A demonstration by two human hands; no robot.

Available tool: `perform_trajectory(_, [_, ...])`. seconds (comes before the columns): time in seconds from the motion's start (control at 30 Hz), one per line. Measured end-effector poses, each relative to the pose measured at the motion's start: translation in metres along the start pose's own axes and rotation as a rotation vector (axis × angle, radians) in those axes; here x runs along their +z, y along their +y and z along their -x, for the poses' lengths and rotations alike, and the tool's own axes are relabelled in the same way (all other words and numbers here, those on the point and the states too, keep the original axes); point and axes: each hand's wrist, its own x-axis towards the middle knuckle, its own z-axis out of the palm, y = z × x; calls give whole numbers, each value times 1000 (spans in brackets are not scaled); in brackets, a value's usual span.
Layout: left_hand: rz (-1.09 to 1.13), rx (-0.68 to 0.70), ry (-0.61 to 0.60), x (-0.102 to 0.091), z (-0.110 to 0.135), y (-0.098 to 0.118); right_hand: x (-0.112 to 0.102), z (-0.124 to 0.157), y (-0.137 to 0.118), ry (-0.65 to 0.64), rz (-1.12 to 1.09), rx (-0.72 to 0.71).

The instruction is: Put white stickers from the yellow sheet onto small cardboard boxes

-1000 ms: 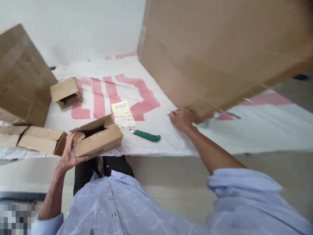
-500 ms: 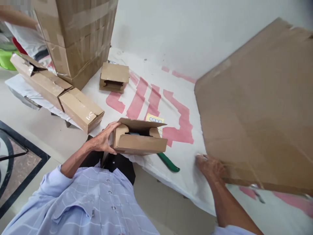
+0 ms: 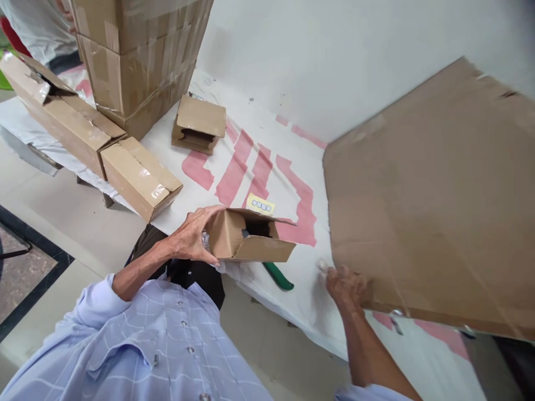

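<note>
My left hand [image 3: 196, 234] grips the left end of a small cardboard box [image 3: 263, 249], thumb below and fingers on top. The box's right end is open with its flaps spread, and its inside is dark. A crumpled shiny bit, like clear tape, shows by my left palm. My right hand [image 3: 346, 287] is low over the table, fingers curled, beside the lower left corner of a large cardboard piece [image 3: 426, 206]. A small whitish bit [image 3: 322, 266] shows at its fingertips; I cannot make out what it is. A green curved handle [image 3: 278, 276] sticks out from under the small box.
Another open small box [image 3: 200, 120] sits farther back on the white-and-pink covered table [image 3: 251, 161]. Closed long boxes [image 3: 140, 178] line the left edge, beside a tall taped carton stack [image 3: 142, 67]. A yellow printed card [image 3: 260, 204] lies behind my box. Another person [image 3: 37, 28] is at far left.
The small box has turned, its open end now facing more to the right. My right hand has shifted left in view, with the whitish bit now beyond its fingertips. The camera view has shifted.
</note>
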Motion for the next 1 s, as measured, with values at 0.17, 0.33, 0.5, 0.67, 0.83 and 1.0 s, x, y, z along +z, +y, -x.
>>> perform_trajectory(0.17, [-11,22,38,-2,-1,6,5,-13,-16,229,-150,160])
perform_trajectory(0.33, [-46,70,12,-16,-5,7,-7,-21,-68,240,-526,138])
perform_trajectory(0.5, [-57,115,27,-22,-5,16,-48,-6,-145,245,-661,-197])
perform_trajectory(0.67, [-96,94,69,-10,-11,31,-94,-1,-198,342,-684,-498])
perform_trajectory(0.83, [-128,66,70,1,-21,41,-117,-5,-228,251,-677,-618])
perform_trajectory(1.0, [-196,44,58,3,-18,37,-110,-3,-237,153,-671,-568])
